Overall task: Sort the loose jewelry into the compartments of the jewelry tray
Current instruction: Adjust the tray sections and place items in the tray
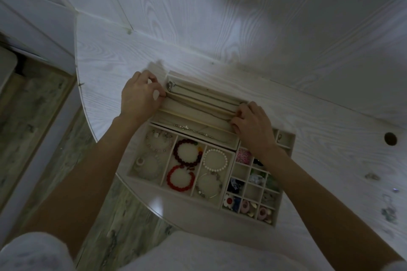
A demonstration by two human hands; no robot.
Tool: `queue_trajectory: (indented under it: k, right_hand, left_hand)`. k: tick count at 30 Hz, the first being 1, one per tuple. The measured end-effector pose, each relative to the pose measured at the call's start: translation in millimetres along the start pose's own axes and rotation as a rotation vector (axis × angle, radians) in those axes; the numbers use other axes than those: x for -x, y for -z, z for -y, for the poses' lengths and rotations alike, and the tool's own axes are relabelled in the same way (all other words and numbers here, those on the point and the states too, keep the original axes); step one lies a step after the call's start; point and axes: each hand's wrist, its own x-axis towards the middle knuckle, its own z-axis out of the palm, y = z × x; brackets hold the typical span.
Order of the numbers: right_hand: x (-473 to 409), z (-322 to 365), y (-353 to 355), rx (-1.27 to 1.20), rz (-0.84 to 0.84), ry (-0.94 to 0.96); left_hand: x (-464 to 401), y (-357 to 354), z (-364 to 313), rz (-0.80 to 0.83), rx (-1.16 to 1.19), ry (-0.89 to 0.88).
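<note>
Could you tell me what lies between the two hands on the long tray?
In the head view, thin necklace chains lie stretched along the tray's long slots between left hand and right hand.

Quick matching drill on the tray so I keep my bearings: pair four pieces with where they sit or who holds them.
Things:
1. Pearl bracelet
2. Bright red bracelet
3. Flower clip
4. Chain necklace

Places:
A. Near corner of the small-cell tray
B. Long slot, stretched between the left hand and right hand
C. Right bracelet column, far end
D. Middle bracelet column, near end

Pairs: 1-C, 2-D, 3-A, 4-B
</note>
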Motion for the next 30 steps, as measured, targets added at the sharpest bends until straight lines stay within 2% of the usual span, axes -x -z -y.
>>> queue_trajectory:
  k: [6,9,13,18,23,30]
  right_hand:
    - [-5.1,9.6,0.3,0.037,-0.035,-0.045]
    - [-12.9,16.9,-5.6,0.103,0.002,-0.034]
    - [-14.0,17.3,-4.5,0.152,0.069,-0.026]
    - [-11.8,11.7,-1.0,0.204,0.120,-0.039]
    - [-9.6,12.4,1.3,0.172,0.104,-0.052]
    - [-9.5,12.0,-0.7,0.147,0.077,-0.086]
  left_hand:
    - [6.6,3.5,2.8,-0.037,-0.042,-0.052]
    - [-0.5,-1.5,-3.4,0.021,-0.165,-0.103]
    - [-6.8,-7.8,-9.1,0.107,-0.343,-0.088]
    - [-3.2,-7.7,-6.1,0.049,-0.261,-0.148]
    - [-4.0,-5.6,-2.7,0.022,-0.215,-0.128]
    - [-2.6,-13.6,-2.4,-0.010,-0.261,-0.110]
